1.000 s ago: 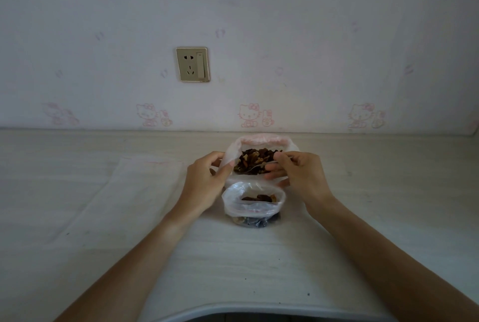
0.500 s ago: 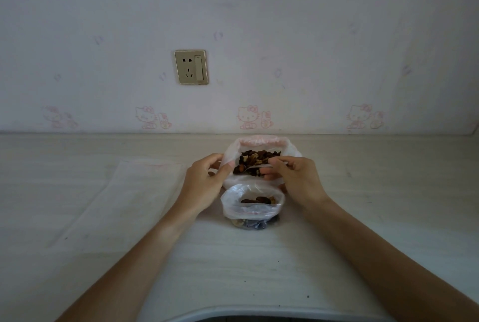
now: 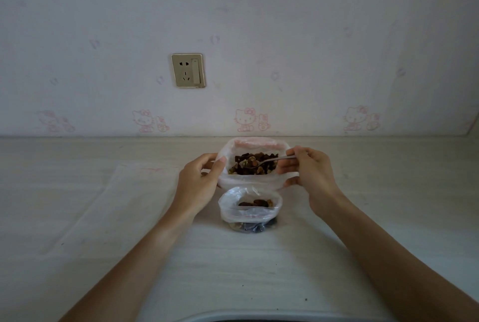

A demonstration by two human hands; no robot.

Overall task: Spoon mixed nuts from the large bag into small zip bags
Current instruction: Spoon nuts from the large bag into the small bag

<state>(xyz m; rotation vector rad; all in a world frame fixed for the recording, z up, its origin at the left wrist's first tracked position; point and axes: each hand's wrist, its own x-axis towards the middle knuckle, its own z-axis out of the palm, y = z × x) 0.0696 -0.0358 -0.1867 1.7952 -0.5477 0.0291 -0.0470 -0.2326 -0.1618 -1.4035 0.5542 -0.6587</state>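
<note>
The large bag [image 3: 248, 183] of mixed nuts stands open on the table, its rim rolled down. My left hand [image 3: 201, 182] grips its left rim. My right hand [image 3: 308, 170] pinches the handle of a metal spoon [image 3: 267, 161], whose bowl lies among the nuts [image 3: 255, 165] in the large bag. In front of it stands a small zip bag [image 3: 250, 214], open at the top and partly filled with nuts.
A flat stack of clear zip bags [image 3: 103, 202] lies on the pale table [image 3: 259, 270] to the left. A wall with a socket [image 3: 188, 70] rises just behind the large bag. The table's near edge curves at the bottom.
My right hand has drawn back to the right of the large bag, and the spoon it holds now shows, its bowl lying in the nuts. The left hand stays on the rim.
</note>
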